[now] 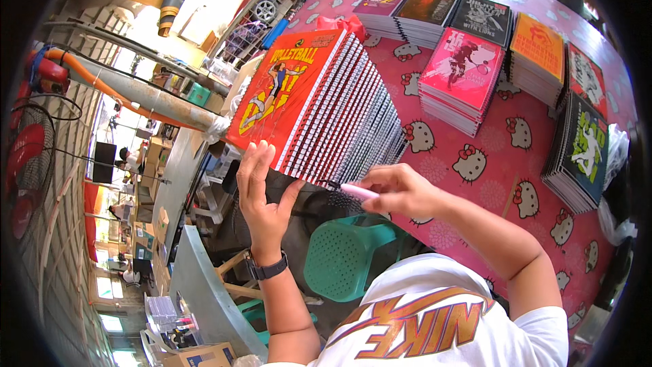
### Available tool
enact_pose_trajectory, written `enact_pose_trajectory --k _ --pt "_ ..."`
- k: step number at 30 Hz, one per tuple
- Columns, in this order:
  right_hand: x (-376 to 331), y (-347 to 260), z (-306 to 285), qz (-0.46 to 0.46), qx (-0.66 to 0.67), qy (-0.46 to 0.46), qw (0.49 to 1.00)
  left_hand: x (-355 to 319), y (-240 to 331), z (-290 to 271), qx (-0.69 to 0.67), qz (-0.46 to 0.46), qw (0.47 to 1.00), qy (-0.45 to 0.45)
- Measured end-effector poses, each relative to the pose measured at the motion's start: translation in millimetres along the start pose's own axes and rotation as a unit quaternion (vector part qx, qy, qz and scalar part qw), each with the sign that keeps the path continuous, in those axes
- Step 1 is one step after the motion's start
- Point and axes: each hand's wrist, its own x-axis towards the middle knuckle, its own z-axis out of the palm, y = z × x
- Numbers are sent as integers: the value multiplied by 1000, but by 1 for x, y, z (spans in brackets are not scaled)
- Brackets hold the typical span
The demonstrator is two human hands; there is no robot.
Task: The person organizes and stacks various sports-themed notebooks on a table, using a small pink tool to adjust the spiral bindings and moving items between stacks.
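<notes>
A tall stack of spiral-bound notebooks (282, 85) with red-orange covers and a player figure on top stands at the table's left edge. Its black wire bindings (339, 115) run down the right side. My left hand (261, 187) rests with fingers spread against the near edge of the top notebook. In my right hand (404, 190) is a slim pink-handled tool (358, 191). Its dark tip is at the lower ends of the bindings; I cannot make out its exact kind.
Stacks of notebooks with pink (462, 71), orange (538, 44) and dark covers (584, 139) stand farther right on the pink patterned table (441, 153). A green stool (339, 258) is below the near edge. A metal pole (142, 88) crosses at left.
</notes>
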Motion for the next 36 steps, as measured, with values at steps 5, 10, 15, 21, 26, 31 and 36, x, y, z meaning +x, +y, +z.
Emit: enact_pose_trajectory --k 5,10,15,21,26,31,36 --pt "-2 -2 2 -132 -134 38 981 0 0 0 -5 -1 1000 4" --pt "-2 8 5 -289 -430 177 837 -1 -1 2 -9 1 1000 3" --pt "1 16 0 -296 -338 135 883 0 1 1 -10 -1 1000 3" --pt "-3 10 4 -162 -175 78 968 -1 -1 -1 -3 -4 1000 3" --pt "-7 10 4 -278 -472 167 819 0 0 1 -8 -3 1000 4" --pt "-1 14 -11 -28 15 -3 999 -1 0 1 -5 2 1000 0" --pt "-9 14 3 -224 -316 130 913 0 -1 -1 -5 -3 1000 3"
